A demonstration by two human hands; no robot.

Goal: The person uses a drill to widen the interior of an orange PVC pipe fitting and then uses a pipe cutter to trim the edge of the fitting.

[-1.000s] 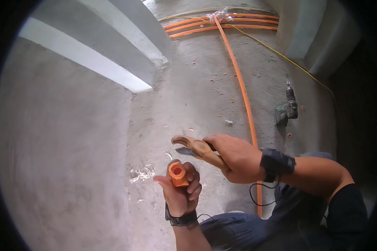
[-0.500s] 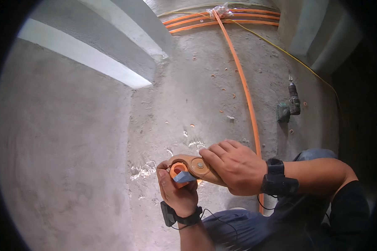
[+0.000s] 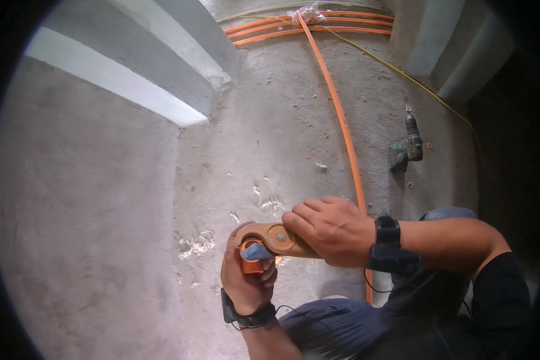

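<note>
My left hand (image 3: 241, 285) is closed around a short visible end of orange plastic pipe (image 3: 252, 267), low in the middle of the view. A brown pipe cutter (image 3: 264, 230) hooks its curved jaw round that pipe. The cutter's blue-grey blade (image 3: 256, 252) lies across the pipe's open end. My right hand (image 3: 333, 231) is wrapped round the cutter's handles, just right of its pivot bolt. How far the blade has gone into the pipe I cannot tell. My left palm hides the rest of the pipe.
A long orange pipe (image 3: 339, 111) runs along the concrete floor beneath my right hand to several crosswise orange pipes at the far wall. A cordless drill (image 3: 411, 146) lies right of it. A yellow cable (image 3: 396, 69) curves behind. Pillars (image 3: 168, 99) stand left; small orange offcuts dot the floor.
The view has shifted slightly, so the floor things sit a little farther left. The pipe and cutter have turned somewhat, and the blade now covers more of the pipe's opening. Both hands keep their hold.
</note>
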